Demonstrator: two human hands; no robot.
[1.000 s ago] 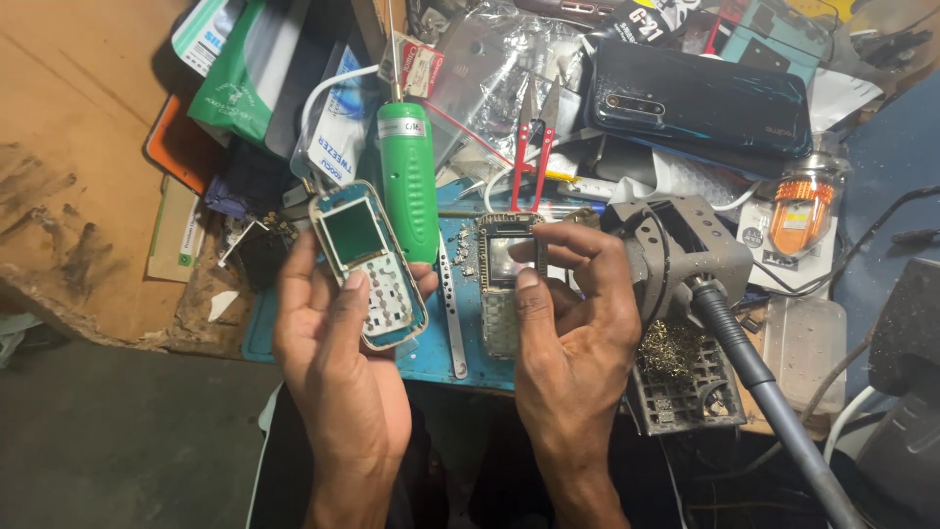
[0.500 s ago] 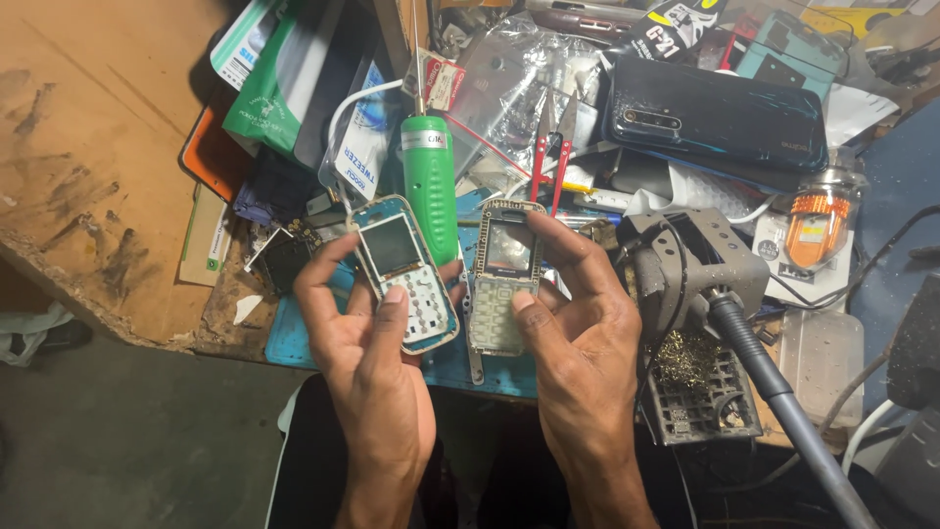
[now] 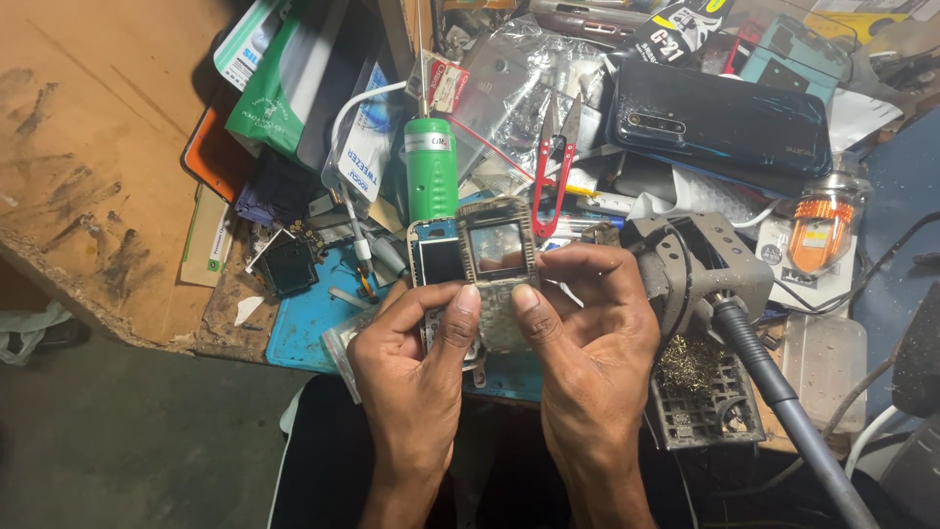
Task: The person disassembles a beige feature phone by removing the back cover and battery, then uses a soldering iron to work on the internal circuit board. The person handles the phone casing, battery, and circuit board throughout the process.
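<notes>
Grey keypad front cover (image 3: pixel 499 284) held over the phone body (image 3: pixel 436 263), both above the desk's (image 3: pixel 117 196) near edge, over the blue mat (image 3: pixel 304 313). My left hand (image 3: pixel 416 382) clamps the body from below, thumb on the cover; my right hand (image 3: pixel 587 343) pinches the cover's right edge.

Step, as I judge it: seating the cover on the body. Next move needs edges squared before pressing.

Cover: thin rigid plastic, lattice of key holes, glossy window. Behind: smooth green cylindrical tool (image 3: pixel 431 181), red-handled snips (image 3: pixel 553 186), glossy dark phone (image 3: pixel 720 122). Right: grey metal iron stand (image 3: pixel 700 264).
</notes>
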